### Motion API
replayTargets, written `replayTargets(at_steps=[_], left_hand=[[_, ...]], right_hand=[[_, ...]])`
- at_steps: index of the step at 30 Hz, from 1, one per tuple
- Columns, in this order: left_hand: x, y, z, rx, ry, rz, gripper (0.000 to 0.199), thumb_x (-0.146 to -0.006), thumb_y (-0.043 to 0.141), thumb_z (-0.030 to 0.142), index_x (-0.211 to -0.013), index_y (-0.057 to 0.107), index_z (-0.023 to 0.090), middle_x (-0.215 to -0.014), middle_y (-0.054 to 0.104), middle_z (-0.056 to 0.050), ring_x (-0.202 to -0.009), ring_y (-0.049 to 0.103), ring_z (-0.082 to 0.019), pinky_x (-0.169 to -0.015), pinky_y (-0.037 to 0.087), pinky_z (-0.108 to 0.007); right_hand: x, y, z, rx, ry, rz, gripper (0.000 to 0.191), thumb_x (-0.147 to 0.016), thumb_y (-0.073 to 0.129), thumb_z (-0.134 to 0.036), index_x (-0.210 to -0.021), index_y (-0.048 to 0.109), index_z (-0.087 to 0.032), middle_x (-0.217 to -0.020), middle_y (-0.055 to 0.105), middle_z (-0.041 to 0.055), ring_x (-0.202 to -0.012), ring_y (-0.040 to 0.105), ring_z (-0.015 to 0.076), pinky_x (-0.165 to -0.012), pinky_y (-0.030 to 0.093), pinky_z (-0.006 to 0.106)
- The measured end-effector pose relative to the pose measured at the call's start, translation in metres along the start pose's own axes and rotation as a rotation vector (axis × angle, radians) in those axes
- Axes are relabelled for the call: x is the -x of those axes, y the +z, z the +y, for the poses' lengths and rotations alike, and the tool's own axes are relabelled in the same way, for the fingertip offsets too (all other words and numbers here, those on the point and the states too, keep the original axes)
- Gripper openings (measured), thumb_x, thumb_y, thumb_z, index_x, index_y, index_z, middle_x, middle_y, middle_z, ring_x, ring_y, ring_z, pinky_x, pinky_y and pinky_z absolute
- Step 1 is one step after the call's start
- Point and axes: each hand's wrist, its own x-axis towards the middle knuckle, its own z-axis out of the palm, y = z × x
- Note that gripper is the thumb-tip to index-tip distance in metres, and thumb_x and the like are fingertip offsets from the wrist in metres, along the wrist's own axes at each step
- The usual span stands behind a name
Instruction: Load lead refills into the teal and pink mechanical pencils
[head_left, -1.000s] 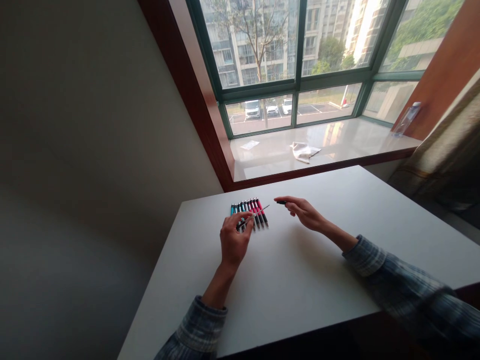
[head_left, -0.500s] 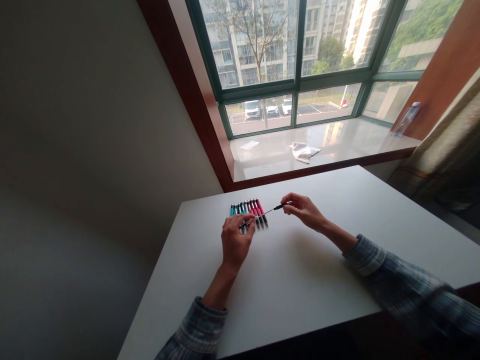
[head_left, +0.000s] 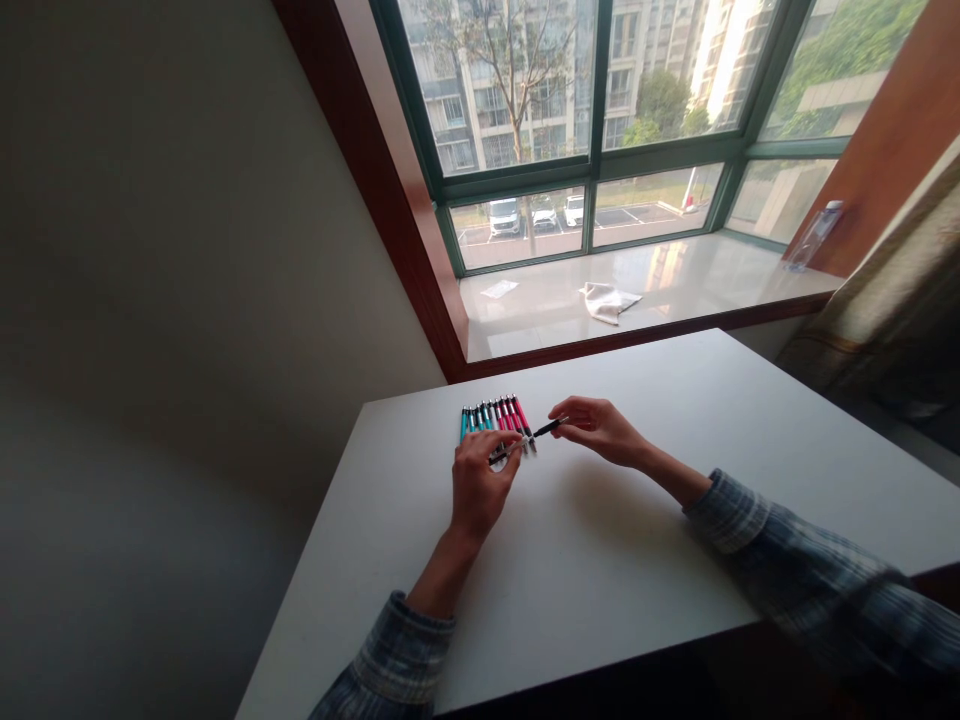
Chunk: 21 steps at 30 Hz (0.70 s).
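Where a long, thin pen shaft (head_left: 516, 450) stretched between them half a second ago, the left hand (head_left: 482, 487) and right hand (head_left: 600, 430) now sit much closer, with little of it showing. Left fingers pinch its near end; right fingertips pinch a black pen barrel (head_left: 549, 428), narrowly closed. Whether the two pieces are joined can't be told from here. Both hover at the right end of a row of teal and red pens (head_left: 495, 418), lying side by side near the far edge of the white desk (head_left: 600, 560), toward its left corner.
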Motion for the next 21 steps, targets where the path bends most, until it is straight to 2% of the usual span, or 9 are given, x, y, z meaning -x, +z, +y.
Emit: replayTargets(at_steps=[9, 12, 16, 18, 21], left_hand=[[0.001, 0.001, 0.002, -0.019, 0.034, -0.031, 0.008, -0.091, 0.07, 0.024, -0.096, 0.076, 0.027, -0.097, 0.077, -0.001, -0.099, 0.064, -0.025, -0.092, 0.046, -0.039], [0.001, 0.001, 0.003, -0.027, 0.037, -0.032, 0.009, -0.091, 0.07, 0.024, -0.096, 0.076, 0.028, -0.098, 0.077, -0.002, -0.1, 0.063, -0.025, -0.092, 0.046, -0.04], [0.001, 0.001, 0.004, -0.035, 0.044, -0.033, 0.009, -0.091, 0.07, 0.023, -0.096, 0.076, 0.028, -0.098, 0.076, -0.001, -0.1, 0.063, -0.025, -0.093, 0.045, -0.04], [0.002, 0.001, 0.004, -0.034, 0.046, -0.038, 0.009, -0.092, 0.07, 0.022, -0.095, 0.076, 0.028, -0.098, 0.076, -0.001, -0.1, 0.063, -0.024, -0.093, 0.045, -0.04], [0.001, 0.001, 0.003, -0.032, 0.042, -0.041, 0.009, -0.092, 0.07, 0.023, -0.096, 0.076, 0.028, -0.098, 0.076, -0.001, -0.1, 0.063, -0.024, -0.093, 0.044, -0.04]], right_hand=[[0.003, 0.002, 0.001, 0.03, -0.015, -0.028, 0.034, -0.083, 0.079, -0.044, -0.102, 0.07, -0.018, -0.098, 0.076, 0.0083, -0.095, 0.075, 0.025, -0.091, 0.06, 0.042], [0.003, 0.001, -0.002, 0.171, -0.014, -0.015, 0.036, -0.085, 0.076, -0.052, -0.096, 0.072, -0.018, -0.09, 0.077, 0.0083, -0.084, 0.074, 0.024, -0.081, 0.061, 0.04], [0.003, -0.002, -0.006, 0.37, -0.003, -0.032, 0.044, -0.095, 0.061, -0.057, -0.08, 0.073, -0.018, -0.074, 0.074, 0.0077, -0.067, 0.067, 0.0191, -0.066, 0.055, 0.033], [0.004, -0.003, -0.008, 0.362, 0.011, -0.054, 0.04, -0.097, 0.059, -0.055, -0.089, 0.074, -0.019, -0.074, 0.074, 0.0061, -0.066, 0.066, 0.0178, -0.065, 0.054, 0.031], [0.004, -0.003, -0.008, 0.27, 0.018, -0.083, 0.035, -0.092, 0.068, -0.048, -0.113, 0.069, -0.021, -0.078, 0.074, 0.0031, -0.071, 0.068, 0.0178, -0.07, 0.056, 0.031]])
